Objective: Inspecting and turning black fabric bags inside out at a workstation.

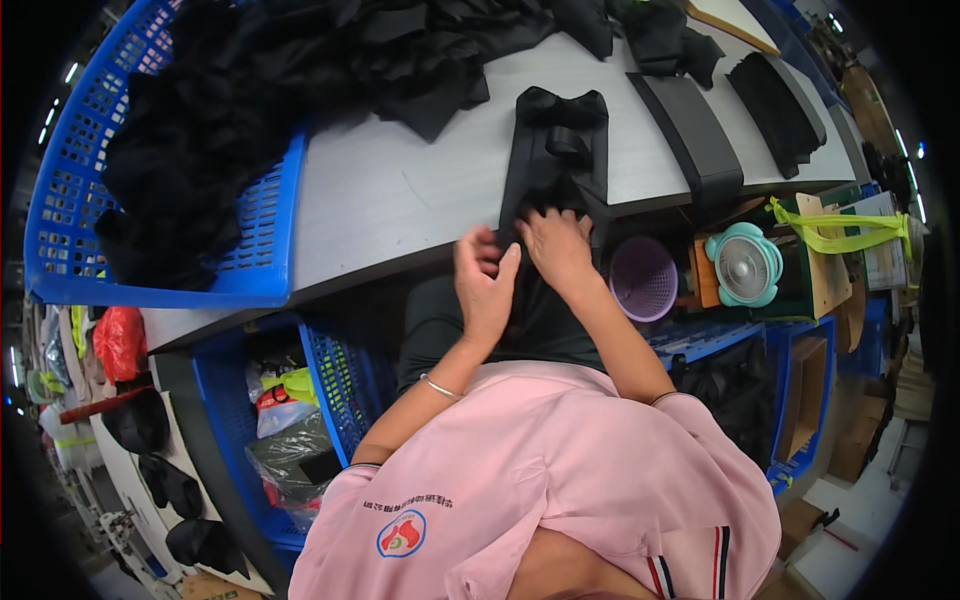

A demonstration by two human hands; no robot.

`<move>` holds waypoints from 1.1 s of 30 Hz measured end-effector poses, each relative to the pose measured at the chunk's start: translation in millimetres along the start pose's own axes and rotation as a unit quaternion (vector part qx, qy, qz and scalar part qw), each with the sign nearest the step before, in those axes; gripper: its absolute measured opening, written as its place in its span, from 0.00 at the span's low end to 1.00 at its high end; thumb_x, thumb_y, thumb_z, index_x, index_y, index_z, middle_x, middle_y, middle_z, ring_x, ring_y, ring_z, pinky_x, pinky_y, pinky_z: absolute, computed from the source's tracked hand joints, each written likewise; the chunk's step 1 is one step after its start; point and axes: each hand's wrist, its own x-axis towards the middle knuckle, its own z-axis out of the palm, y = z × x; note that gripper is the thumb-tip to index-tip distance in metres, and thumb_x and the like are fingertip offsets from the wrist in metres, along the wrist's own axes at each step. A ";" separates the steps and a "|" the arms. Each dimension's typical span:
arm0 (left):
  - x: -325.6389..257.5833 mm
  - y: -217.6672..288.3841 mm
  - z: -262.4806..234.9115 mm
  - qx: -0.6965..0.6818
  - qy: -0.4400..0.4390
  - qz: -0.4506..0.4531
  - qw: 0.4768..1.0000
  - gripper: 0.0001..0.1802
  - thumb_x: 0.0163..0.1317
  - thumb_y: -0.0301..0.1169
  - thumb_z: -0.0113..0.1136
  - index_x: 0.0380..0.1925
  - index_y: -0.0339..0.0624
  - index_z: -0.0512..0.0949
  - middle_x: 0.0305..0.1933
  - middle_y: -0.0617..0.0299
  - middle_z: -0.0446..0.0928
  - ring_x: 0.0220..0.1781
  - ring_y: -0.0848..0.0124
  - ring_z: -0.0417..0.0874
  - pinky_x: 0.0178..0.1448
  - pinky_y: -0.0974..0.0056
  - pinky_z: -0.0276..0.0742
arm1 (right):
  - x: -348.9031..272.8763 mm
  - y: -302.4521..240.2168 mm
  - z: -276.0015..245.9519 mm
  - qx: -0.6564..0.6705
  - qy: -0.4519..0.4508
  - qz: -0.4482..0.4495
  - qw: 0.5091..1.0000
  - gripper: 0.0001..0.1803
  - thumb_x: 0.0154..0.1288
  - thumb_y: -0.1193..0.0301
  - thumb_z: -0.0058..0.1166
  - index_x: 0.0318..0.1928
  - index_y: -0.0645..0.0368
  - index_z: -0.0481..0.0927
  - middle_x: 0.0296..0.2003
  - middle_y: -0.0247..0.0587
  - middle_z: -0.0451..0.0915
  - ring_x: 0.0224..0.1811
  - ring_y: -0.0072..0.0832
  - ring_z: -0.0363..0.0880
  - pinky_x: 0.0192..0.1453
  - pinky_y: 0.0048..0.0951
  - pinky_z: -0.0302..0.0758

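A long black fabric piece (pixel 556 140) with a small loop on its upper face lies over the table's near edge in front of me. My right hand (pixel 560 247) is on its near end, fingers curled into the bunched cloth; the fingertips are partly hidden there. Just left of the cloth is my left hand (pixel 486 285), its fingers bent and slightly blurred, the thumb standing apart from them. I see nothing held in that left hand.
Black cloth pieces heap over a blue basket (pixel 290 215) and the grey table (pixel 370 190). Flat black panels (pixel 690 130) lie to the right. A purple bin (pixel 643 280) and a teal fan (pixel 744 267) stand below the table's right edge. Another blue basket (pixel 340 370) sits at lower left.
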 end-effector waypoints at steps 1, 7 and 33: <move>4.5 4.1 -5.9 0.122 0.042 0.088 0.988 0.28 0.58 0.31 0.70 0.57 0.36 0.71 0.53 0.52 0.75 0.48 0.64 0.77 0.49 0.63 0.76 | -5.3 -3.6 0.7 -0.027 0.012 -0.008 1.000 0.15 0.71 0.55 0.50 0.44 0.50 0.82 0.37 0.42 0.82 0.43 0.43 0.79 0.46 0.51 0.71; 37.7 5.4 -14.6 0.109 0.007 0.250 0.962 0.15 0.57 0.20 0.64 0.45 0.42 0.82 0.43 0.55 0.78 0.44 0.59 0.81 0.47 0.61 0.77 | -28.6 -22.2 12.8 -0.008 0.002 -0.063 0.998 0.17 0.70 0.60 0.49 0.53 0.51 0.82 0.37 0.44 0.81 0.41 0.42 0.79 0.46 0.46 0.75; 22.4 -2.7 -42.3 -0.258 -0.273 -0.173 0.911 0.28 0.74 0.46 0.54 0.62 0.35 0.73 0.63 0.61 0.76 0.66 0.71 0.72 0.70 0.65 0.64 | -63.6 50.2 -77.4 0.503 0.082 0.125 0.851 0.11 0.70 0.71 0.56 0.47 0.66 0.84 0.42 0.40 0.86 0.41 0.24 0.84 0.47 0.24 0.78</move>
